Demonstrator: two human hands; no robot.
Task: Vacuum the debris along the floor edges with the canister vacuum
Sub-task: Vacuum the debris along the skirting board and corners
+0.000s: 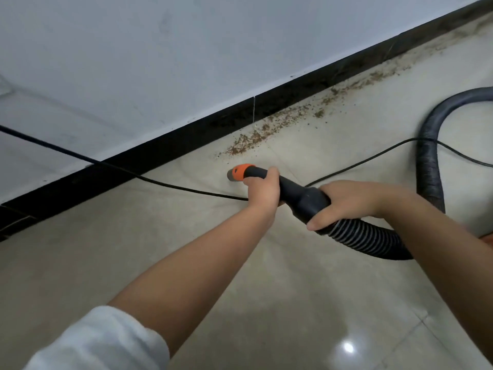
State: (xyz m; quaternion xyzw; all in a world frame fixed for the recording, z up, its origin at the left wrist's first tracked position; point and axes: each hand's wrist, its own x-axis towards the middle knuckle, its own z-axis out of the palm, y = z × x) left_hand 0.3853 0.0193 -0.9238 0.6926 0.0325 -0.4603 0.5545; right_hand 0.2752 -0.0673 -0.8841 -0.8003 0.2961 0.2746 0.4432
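Observation:
A black vacuum hose handle point(298, 193) ends in an orange nozzle tip point(238, 172) that points left toward the wall. My left hand point(262, 189) grips the handle just behind the orange tip. My right hand point(349, 200) grips the thick black cuff where the ribbed hose point(362, 237) begins. Brown debris point(266, 132) lies in a band along the black baseboard point(165, 148), starting just above the nozzle and running up to the right. The nozzle sits slightly short of the nearest crumbs.
The ribbed hose loops away at the right point(429, 156) and back toward the upper right edge. A thin black power cord point(165, 184) crosses the beige tiled floor point(240, 303) under the handle. An orange object point(486, 240) peeks in at the right edge. White wall above the baseboard.

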